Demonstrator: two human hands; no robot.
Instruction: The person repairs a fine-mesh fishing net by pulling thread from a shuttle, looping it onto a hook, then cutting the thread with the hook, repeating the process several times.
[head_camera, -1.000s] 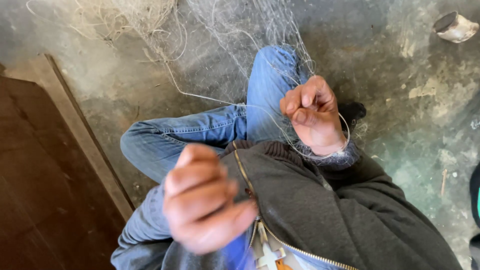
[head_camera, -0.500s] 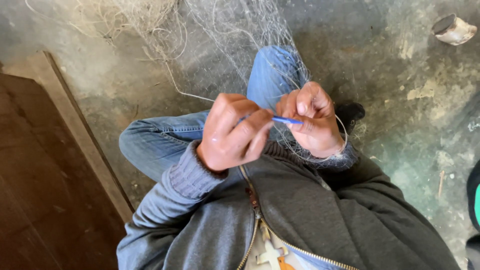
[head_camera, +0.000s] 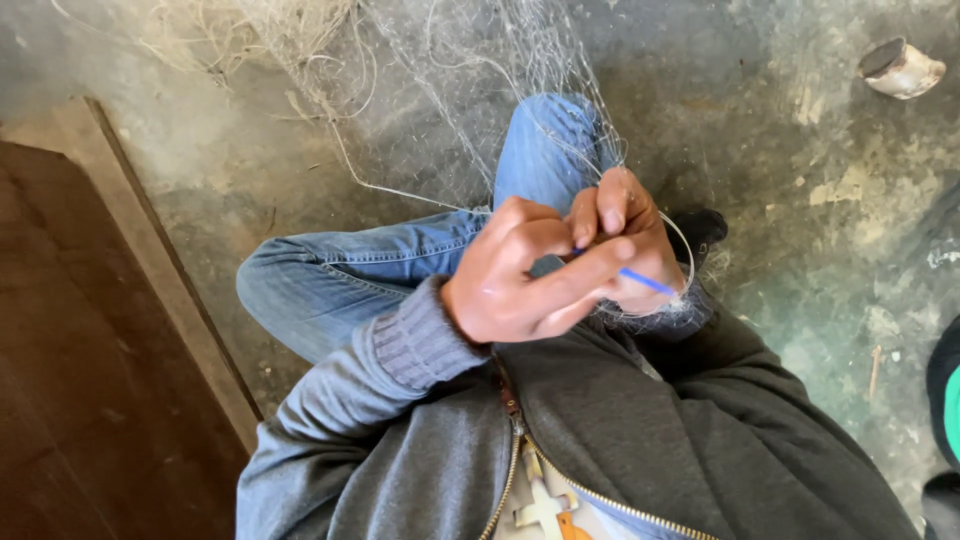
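- My left hand (head_camera: 520, 275) pinches a thin blue needle (head_camera: 645, 282).
- My right hand (head_camera: 630, 235) grips the pale fishing net (head_camera: 520, 60), fingers curled shut.
- Net trails across the concrete floor (head_camera: 800, 150).

Soft, even daylight fills the scene, with no glare and only faint shadows on the concrete floor (head_camera: 800, 330). The hands are slightly motion-blurred; the fine net (head_camera: 470, 90) blurs into haze.

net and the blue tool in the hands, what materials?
Fishing net: looks like thin translucent monofilament, probably nylon; pale, glossy, springy loops. Blue netting needle: likely smooth plastic; slim, uniformly coloured. It shows between left hand and right hand.
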